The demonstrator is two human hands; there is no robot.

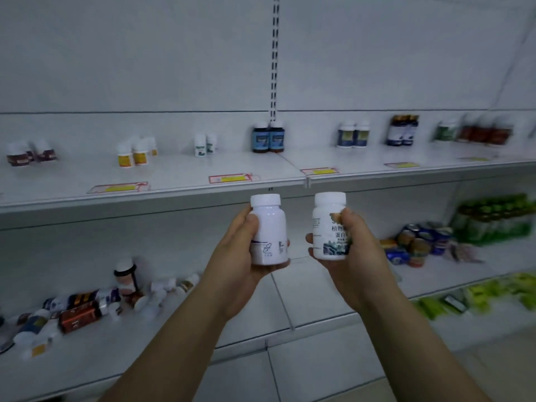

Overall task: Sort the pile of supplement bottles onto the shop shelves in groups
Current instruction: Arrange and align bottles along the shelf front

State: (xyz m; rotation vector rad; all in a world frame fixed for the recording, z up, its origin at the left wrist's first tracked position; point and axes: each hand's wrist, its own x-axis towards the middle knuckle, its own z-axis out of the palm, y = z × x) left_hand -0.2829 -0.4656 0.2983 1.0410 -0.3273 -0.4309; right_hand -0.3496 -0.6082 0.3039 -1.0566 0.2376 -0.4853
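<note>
Both bare forearms reach forward and up, side by side, not touching. The left hand (240,253) grips a plain white plastic bottle (268,224) upright. The right hand (358,252) grips a white plastic bottle with a printed label (327,227) upright, thumb across the label.

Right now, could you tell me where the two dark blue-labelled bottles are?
Head view: the dark bottles stand centre of the upper shelf, under the slotted upright, between small white bottles (left) and a white-capped blue pair (right).
</note>
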